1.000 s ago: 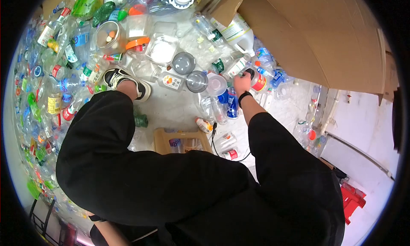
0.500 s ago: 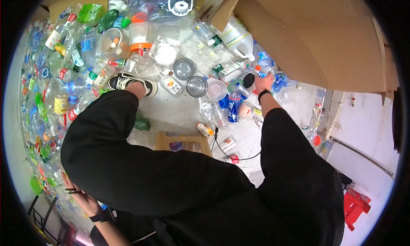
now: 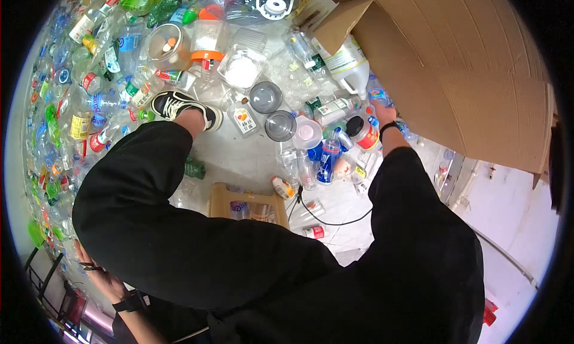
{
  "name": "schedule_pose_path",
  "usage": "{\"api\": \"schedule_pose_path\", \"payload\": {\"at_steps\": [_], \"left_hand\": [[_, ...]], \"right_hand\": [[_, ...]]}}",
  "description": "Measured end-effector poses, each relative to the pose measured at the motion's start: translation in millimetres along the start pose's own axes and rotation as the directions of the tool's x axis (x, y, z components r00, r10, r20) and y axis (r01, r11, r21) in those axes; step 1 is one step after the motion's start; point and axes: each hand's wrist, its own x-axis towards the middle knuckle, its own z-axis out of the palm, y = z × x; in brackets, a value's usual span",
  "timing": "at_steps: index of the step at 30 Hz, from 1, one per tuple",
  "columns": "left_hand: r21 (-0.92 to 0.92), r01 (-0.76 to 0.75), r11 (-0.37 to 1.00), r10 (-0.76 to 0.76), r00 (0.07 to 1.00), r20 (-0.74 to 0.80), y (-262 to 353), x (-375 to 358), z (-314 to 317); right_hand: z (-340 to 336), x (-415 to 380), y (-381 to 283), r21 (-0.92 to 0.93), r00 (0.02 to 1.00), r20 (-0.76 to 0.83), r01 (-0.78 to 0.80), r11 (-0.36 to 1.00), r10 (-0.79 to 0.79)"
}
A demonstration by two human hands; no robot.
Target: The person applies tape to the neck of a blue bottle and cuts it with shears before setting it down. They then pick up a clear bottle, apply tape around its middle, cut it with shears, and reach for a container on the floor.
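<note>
Here, as I watched through the head camera:
Right hand (image 3: 383,112): reached out by the cardboard box (image 3: 454,63), fingers apparently closed on a blue-labelled bottle (image 3: 379,96); the grip was partly hidden, so I only think it grasped.
Bottle: at the box's lower edge, beside the white jug (image 3: 348,66).
Left hand (image 3: 95,272): low at my left, fingers spread loose, gripping nothing, near the bottle heap (image 3: 60,105).
Nearby: red-labelled bottle (image 3: 363,133) just below the right wrist.
Stool (image 3: 248,203): between my legs.
</note>
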Motion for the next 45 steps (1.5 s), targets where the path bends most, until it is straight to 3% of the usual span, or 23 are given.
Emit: {"api": "schedule_pose_path", "payload": {"at_steps": [1, 2, 3, 4, 6, 9, 11, 12, 14, 15, 16, 18, 20, 24, 27, 28, 30, 31, 34, 38, 42, 44, 45], "left_hand": [[-0.079, 0.037, 0.996, -0.001, 0.91, 0.415, -1.7, 11.9, -39.4], [-0.083, 0.033, 0.996, 0.006, 0.908, 0.419, 0.4, 9.3, -27.9], [-0.069, -0.019, 0.997, 0.031, 0.984, 0.177, 0.5, 3.0, -4.3], [-0.047, -0.064, 0.997, 0.06, 0.995, -0.076, 0.2, 1.9, 10.3], [-0.117, -0.09, 0.989, 0.087, 0.996, -0.032, -2.0, 8.5, 12.3], [-0.214, -0.134, 0.967, 0.144, 0.989, 0.033, -3.5, 9.4, 7.1], [-0.261, -0.144, 0.955, 0.163, 0.985, 0.053, 7.4, 5.9, 19.6], [-0.342, -0.138, 0.93, 0.16, 0.986, 0.038, 10.4, 5.2, 24.5], [-0.363, -0.174, 0.915, 0.192, 0.981, 0.011, 19.4, -0.2, 33.4], [-0.379, -0.188, 0.906, 0.203, 0.979, -0.002, 23.2, -3.4, 36.1], [-0.381, -0.206, 0.901, 0.185, 0.978, -0.093, 36.3, -18.8, 57.6], [-0.448, -0.195, 0.873, 0.203, 0.979, -0.032, 44.5, -22.9, 48.9], [-0.504, -0.214, 0.837, 0.223, 0.974, -0.043, 54.4, -37.1, 49.8], [-0.412, -0.221, 0.884, 0.203, 0.975, -0.088, 72.0, -65.4, 46.6], [-0.379, -0.285, 0.88, 0.247, 0.958, -0.146, 70.4, -68.3, 38.7], [-0.372, -0.294, 0.88, 0.252, 0.955, -0.157, 75.3, -70.9, 35.5], [-0.427, -0.331, 0.841, 0.297, 0.944, -0.145, 79.7, -70.4, 30.9], [-0.434, -0.364, 0.824, 0.323, 0.932, -0.167, 78.6, -67.4, 30.5], [-0.455, -0.415, 0.788, 0.345, 0.909, -0.232, 82.9, -63.3, 24.5], [-0.494, -0.455, 0.741, 0.349, 0.889, -0.296, 82.9, -58.8, 18.4], [-0.465, -0.455, 0.76, 0.355, 0.889, -0.29, 70.3, -45.9, 7.7], [-0.453, -0.402, 0.796, 0.305, 0.912, -0.274, 63.8, -41.0, -2.0], [-0.436, -0.413, 0.8, 0.316, 0.907, -0.279, 59.9, -38.4, -6.3]], "right_hand": [[1.4, -15.7, 1.2, 0.006, 1.0, -0.002, 0.0, 1.0, 0.0], [0.9, -50.7, -0.8, 0.317, 0.998, 0.033, -0.065, 0.946, 0.057], [-5.0, -78.0, 0.7, 0.595, 0.992, 0.081, -0.123, 0.794, 0.093], [-1.6, -84.9, 17.8, 0.69, 0.987, 0.154, -0.076, 0.72, -0.044], [-8.5, -139.6, 3.4, 0.807, 0.945, 0.316, -0.219, 0.548, -0.088], [-19.6, -214.9, -37.6, 0.847, 0.86, 0.433, -0.286, 0.447, -0.27], [-21.7, -256.1, -70.6, 0.902, 0.7, 0.429, -0.294, 0.316, -0.571], [-21.7, -277.4, -92.2, 0.907, 0.682, 0.419, -0.287, 0.308, -0.599], [-26.2, -321.0, -141.5, 0.891, 0.447, 0.433, -0.348, 0.294, -0.783], [-25.6, -346.6, -166.6, 0.897, 0.391, 0.418, -0.324, 0.302, -0.82], [-24.8, -367.2, -188.9, 0.896, 0.341, 0.415, -0.312, 0.315, -0.844], [-16.3, -411.2, -235.1, 0.82, 0.091, 0.477, -0.403, 0.406, -0.874], [-6.0, -459.2, -276.4, 0.816, -0.009, 0.508, -0.317, 0.484, -0.862], [14.5, -552.3, -344.5, 0.738, -0.361, 0.457, -0.356, 0.573, -0.813], [43.2, -620.7, -370.7, 0.731, -0.421, 0.517, -0.234, 0.641, -0.745], [47.9, -654.3, -378.9, 0.744, -0.406, 0.566, -0.122, 0.656, -0.717], [71.7, -700.6, -393.8, 0.811, -0.453, 0.571, 0.182, 0.556, -0.684], [82.5, -722.7, -400.2, 0.805, -0.515, 0.563, 0.164, 0.57, -0.647], [111.4, -772.2, -409.0, 0.761, -0.578, 0.598, 0.191, 0.62, -0.556], [156.6, -801.8, -412.7, 0.71, -0.546, 0.647, 0.178, 0.681, -0.532], [194.3, -793.3, -386.6, 0.759, -0.462, 0.623, 0.162, 0.63, -0.632], [196.9, -788.6, -379.2, 0.7, -0.388, 0.714, 0.357, 0.619, -0.584], [199.2, -786.0, -374.8, 0.684, -0.361, 0.73, 0.358, 0.636, -0.581]]}}
